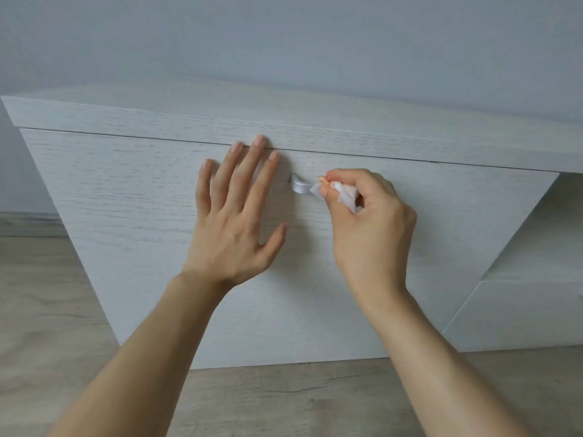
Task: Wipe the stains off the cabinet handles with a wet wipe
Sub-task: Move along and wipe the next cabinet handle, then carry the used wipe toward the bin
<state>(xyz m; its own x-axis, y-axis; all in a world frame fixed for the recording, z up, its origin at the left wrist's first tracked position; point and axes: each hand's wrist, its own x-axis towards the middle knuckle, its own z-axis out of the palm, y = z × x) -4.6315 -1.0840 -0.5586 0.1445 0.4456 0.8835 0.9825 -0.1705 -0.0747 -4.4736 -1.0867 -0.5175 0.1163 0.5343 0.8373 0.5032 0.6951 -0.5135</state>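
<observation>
**Wipe pressed to the cabinet handle**

The silver handle [299,186] sits high on the pale wood-grain cabinet door [126,200]. Just right of the handle, the right hand [370,230] holds a crumpled white wet wipe [344,194]. Its fingers [345,175] are curled and clamped on the wipe, whose tip touches the handle's right end. An orange smear shows on the wipe. Just left of the handle, the left hand [233,223] lies flat on the door, fingers straight and apart.

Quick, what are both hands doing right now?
Left hand: open, fingers flat on the cabinet door.
Right hand: closed, pinching the wet wipe against the handle.
</observation>
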